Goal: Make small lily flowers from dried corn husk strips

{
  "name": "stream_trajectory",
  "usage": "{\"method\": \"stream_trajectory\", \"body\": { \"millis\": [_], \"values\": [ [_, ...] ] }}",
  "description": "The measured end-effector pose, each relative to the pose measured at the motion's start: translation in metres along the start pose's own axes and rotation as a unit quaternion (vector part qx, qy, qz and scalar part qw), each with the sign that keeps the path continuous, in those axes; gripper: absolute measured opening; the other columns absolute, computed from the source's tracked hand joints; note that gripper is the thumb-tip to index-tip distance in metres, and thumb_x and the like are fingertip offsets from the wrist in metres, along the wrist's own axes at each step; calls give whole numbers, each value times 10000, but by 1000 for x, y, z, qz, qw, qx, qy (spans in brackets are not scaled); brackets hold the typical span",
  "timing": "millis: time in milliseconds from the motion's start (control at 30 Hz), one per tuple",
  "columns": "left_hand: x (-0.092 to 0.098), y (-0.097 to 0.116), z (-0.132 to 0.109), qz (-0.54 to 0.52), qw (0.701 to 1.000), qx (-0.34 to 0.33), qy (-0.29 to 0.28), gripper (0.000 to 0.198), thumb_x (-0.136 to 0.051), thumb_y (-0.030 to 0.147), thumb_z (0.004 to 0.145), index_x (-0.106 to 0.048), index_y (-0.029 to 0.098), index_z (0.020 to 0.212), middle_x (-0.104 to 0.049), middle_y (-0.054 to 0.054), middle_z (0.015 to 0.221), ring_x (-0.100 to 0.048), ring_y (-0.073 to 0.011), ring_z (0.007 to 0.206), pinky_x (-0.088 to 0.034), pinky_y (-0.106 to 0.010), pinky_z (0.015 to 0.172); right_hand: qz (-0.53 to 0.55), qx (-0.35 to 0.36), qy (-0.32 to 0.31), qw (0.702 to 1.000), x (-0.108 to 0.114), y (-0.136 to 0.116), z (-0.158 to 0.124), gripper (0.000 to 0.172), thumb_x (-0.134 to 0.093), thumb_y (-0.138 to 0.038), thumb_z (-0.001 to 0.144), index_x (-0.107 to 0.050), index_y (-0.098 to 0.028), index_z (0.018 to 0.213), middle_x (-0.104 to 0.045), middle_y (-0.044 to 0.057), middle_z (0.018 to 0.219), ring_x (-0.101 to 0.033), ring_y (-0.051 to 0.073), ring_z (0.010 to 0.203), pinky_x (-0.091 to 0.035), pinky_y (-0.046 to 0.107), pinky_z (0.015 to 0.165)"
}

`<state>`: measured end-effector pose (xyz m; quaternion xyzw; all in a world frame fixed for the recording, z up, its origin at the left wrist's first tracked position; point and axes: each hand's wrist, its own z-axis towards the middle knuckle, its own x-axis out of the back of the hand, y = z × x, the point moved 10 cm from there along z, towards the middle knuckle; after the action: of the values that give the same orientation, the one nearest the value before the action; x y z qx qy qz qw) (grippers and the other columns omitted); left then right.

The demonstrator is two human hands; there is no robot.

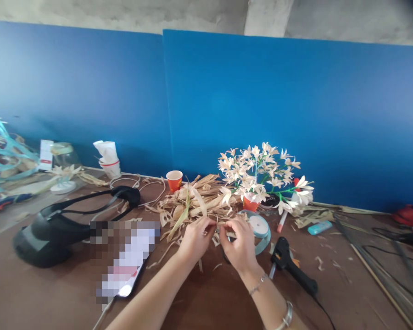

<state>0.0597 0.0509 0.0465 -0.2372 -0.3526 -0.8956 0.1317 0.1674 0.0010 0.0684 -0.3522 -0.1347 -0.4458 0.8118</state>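
My left hand (195, 238) and my right hand (238, 245) meet over the brown table (55, 293), fingers pinched on a thin strip of dried corn husk (217, 225) stretched between them. Just beyond lies a heap of dried husks (189, 201). A bunch of pale husk flowers (259, 172) on green stems stands in an orange cup (250, 204) behind my right hand. A roll of light ribbon (259, 227) lies partly under that hand.
A black glue gun (292, 266) lies right of my hands, with its cord trailing off. A black headset (62, 224) and a blurred phone (127, 261) lie left. An orange paper cup (174, 180), stacked cups (108, 160) and a blue wall panel (296, 114) stand behind.
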Motion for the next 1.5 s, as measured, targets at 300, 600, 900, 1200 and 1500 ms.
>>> {"method": "stream_trajectory", "body": {
  "millis": [300,600,900,1200,1500],
  "values": [
    [-6,8,-2,54,998,-33,-23,123,-480,152,796,-599,177,815,-644,-42,754,-594,-135,677,-459,-232,637,-4,-30,12,999,-2,1,-4,158,-517,-209,760,-521,-195,602,-569,8,625,-511,160,637,-325,316,692],
    [-6,9,-3,45,998,-49,-20,124,-473,148,802,-585,174,848,-644,-44,781,-597,-139,705,-467,-241,665,-4,-9,12,1000,-2,-4,-6,186,-502,-210,786,-533,-192,603,-586,12,628,-532,159,666,-320,316,692],
    [-8,8,-3,30,998,-56,-17,120,-487,112,780,-583,166,830,-639,-43,761,-588,-143,696,-466,-246,652,8,9,22,1000,1,-7,-6,178,-516,-203,789,-526,-183,612,-565,-1,616,-521,148,652,-322,310,681],
    [-8,8,-4,7,999,-49,-20,141,-483,86,754,-588,169,802,-637,-40,744,-584,-139,684,-462,-238,644,1,16,11,1000,-1,-9,-6,162,-519,-218,801,-543,-180,646,-576,5,645,-529,153,680,-321,311,690],
    [-4,-19,-2,-32,996,77,11,86,-525,168,744,-610,164,732,-636,-19,678,-579,-135,632,-436,-225,612,27,13,3,1000,1,-8,-6,90,-508,-244,804,-565,-189,760,-594,30,744,-531,176,753,-335,337,744]
  ]
}}
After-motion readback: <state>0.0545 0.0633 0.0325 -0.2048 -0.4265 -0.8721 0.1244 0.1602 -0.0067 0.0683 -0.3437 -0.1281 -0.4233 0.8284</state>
